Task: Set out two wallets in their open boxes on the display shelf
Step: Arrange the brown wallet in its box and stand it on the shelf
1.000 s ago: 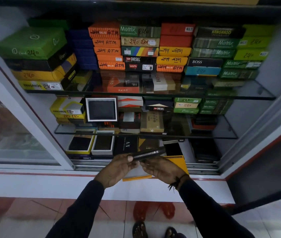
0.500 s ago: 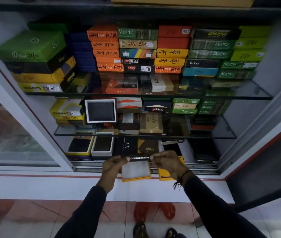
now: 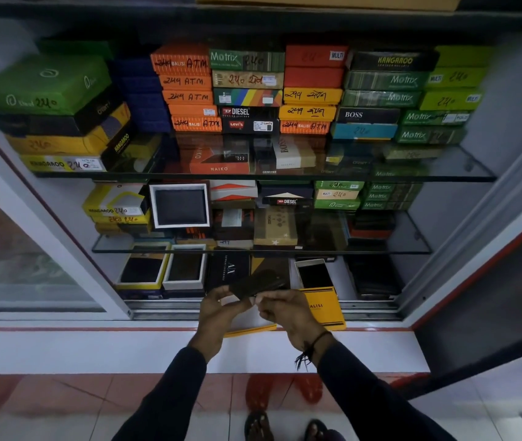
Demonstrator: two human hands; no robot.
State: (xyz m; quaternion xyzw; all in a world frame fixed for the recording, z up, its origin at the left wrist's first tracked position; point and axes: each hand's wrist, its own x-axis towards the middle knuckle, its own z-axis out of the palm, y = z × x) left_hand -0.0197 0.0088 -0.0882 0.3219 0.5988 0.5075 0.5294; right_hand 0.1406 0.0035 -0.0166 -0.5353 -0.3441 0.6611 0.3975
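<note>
Both hands hold a dark wallet (image 3: 258, 283) in front of the bottom shelf, tilted with its far end raised. My left hand (image 3: 219, 308) grips its near left corner; my right hand (image 3: 280, 310) pinches the near right edge. Under the hands lies an open yellow box tray (image 3: 253, 327), mostly hidden. To its right a yellow Balisi lid (image 3: 325, 308) leans on the sill beneath an open box with a dark wallet (image 3: 313, 275). Two open boxes with dark wallets, one yellow (image 3: 143, 268) and one white (image 3: 186, 267), sit on the bottom shelf at left.
Glass shelves (image 3: 444, 178) above carry stacks of closed wallet boxes. A white-framed open box (image 3: 180, 206) stands upright on the middle shelf. A black AX box (image 3: 229, 268) lies behind my left hand. A sliding glass door (image 3: 14, 249) is at left, the white sill (image 3: 94, 348) below.
The wallet was held flat and edge-on between both hands above the yellow tray; now it is tilted up and my hands are closer together over the tray.
</note>
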